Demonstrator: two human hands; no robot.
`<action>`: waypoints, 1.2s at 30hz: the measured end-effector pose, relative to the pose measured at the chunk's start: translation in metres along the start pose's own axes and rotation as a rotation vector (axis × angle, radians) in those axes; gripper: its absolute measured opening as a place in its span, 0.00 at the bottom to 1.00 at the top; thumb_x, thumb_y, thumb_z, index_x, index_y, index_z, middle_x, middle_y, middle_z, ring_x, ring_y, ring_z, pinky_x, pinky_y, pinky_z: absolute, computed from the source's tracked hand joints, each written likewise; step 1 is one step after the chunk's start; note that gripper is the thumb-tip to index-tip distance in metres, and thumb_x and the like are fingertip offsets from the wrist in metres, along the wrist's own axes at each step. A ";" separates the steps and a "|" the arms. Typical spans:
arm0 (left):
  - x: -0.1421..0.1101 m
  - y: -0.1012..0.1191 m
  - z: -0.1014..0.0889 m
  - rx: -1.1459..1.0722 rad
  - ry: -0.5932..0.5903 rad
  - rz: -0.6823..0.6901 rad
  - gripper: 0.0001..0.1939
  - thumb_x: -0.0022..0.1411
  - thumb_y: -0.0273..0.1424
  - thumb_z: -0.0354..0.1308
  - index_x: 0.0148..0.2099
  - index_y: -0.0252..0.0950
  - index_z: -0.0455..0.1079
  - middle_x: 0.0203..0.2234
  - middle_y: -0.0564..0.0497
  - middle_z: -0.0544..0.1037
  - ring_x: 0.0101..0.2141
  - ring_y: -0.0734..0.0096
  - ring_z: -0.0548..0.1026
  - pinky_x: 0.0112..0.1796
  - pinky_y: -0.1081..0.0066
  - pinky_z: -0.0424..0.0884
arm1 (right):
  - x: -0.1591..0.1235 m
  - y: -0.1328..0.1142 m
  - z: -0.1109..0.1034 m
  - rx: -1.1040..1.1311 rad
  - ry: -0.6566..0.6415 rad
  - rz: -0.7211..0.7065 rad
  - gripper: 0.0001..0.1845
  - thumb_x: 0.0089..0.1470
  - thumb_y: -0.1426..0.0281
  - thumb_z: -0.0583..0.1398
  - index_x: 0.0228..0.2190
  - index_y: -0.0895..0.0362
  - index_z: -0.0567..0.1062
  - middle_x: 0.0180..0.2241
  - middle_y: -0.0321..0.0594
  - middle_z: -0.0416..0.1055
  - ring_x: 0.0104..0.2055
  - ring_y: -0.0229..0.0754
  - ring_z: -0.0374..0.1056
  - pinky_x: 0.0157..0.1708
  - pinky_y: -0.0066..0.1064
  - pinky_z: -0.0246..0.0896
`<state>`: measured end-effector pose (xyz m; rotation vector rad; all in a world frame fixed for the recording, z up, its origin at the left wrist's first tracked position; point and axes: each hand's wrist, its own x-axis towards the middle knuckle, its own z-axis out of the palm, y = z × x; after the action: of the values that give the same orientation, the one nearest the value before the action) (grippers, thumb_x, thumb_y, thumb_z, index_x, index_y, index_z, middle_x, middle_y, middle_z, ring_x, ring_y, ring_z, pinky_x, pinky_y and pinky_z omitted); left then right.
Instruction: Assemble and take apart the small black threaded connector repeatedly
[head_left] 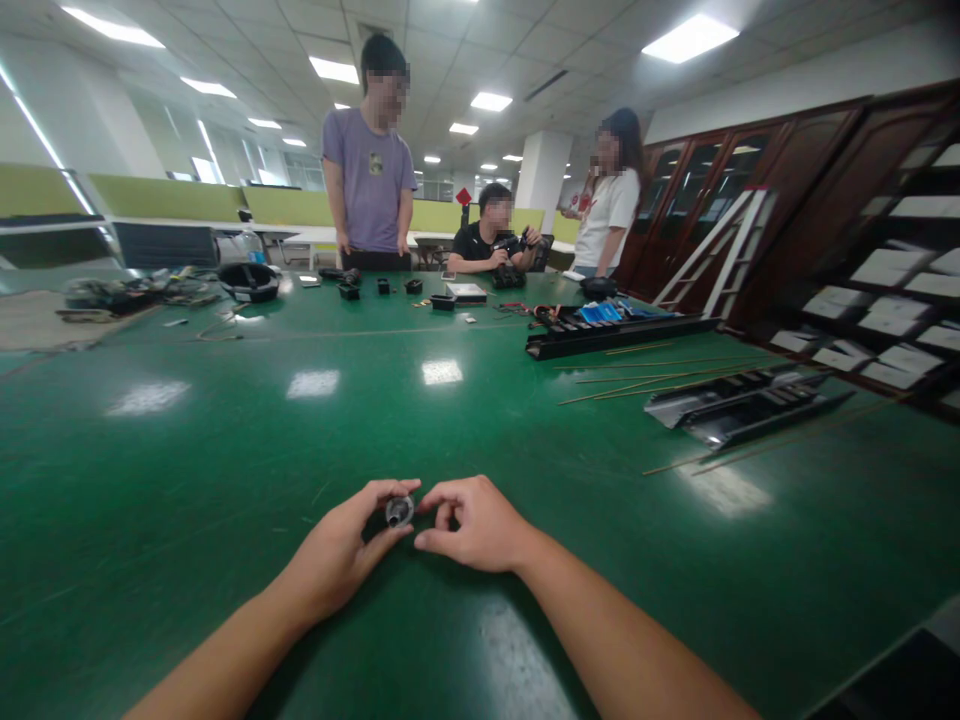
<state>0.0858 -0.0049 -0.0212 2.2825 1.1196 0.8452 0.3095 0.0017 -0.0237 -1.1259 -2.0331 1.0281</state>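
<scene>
A small round grey metal part [400, 512] with a dark hole or stub at its middle sits between the thumb and fingers of my left hand [352, 545]. Its face is turned towards me, and I cannot make out exactly what it is. My right hand [476, 525] is just to the right of it, thumb and forefinger curved and apart, with nothing seen between them. Those fingertips come close to the part; whether they touch it I cannot tell. Both hands are low over the green tabletop [225, 480].
Black metal channels [750, 405] and thin brass-coloured rods [630, 388] lie to the right. A longer black rail [622, 336] is behind them. Small black boxes [442, 302] and a black helmet-like shell [247, 282] are at the far side, where several people stand or sit. A stepladder [724, 255] leans near cabinets.
</scene>
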 end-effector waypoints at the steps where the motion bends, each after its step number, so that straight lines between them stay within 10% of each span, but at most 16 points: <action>1: 0.000 -0.001 0.000 0.009 0.031 0.008 0.17 0.65 0.34 0.57 0.55 0.42 0.64 0.53 0.47 0.75 0.52 0.65 0.74 0.52 0.63 0.72 | 0.000 0.000 0.000 0.004 -0.001 0.002 0.17 0.47 0.62 0.68 0.39 0.57 0.80 0.22 0.33 0.72 0.21 0.33 0.60 0.23 0.25 0.51; 26: 0.002 0.000 -0.005 0.179 0.077 0.281 0.19 0.64 0.31 0.60 0.57 0.44 0.68 0.45 0.49 0.77 0.44 0.68 0.75 0.45 0.71 0.73 | -0.002 -0.007 -0.002 0.016 0.104 -0.105 0.22 0.44 0.58 0.70 0.39 0.57 0.79 0.33 0.39 0.76 0.32 0.40 0.69 0.31 0.27 0.59; 36: -0.001 -0.002 -0.003 0.198 0.107 0.172 0.21 0.61 0.33 0.63 0.55 0.42 0.66 0.43 0.51 0.76 0.42 0.69 0.76 0.45 0.71 0.72 | -0.002 -0.004 0.000 0.003 0.107 -0.100 0.17 0.43 0.63 0.70 0.36 0.57 0.79 0.29 0.36 0.75 0.28 0.37 0.66 0.27 0.26 0.56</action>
<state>0.0820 -0.0045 -0.0209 2.5527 1.1086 0.9701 0.3090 -0.0013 -0.0208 -1.0446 -1.9811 0.9022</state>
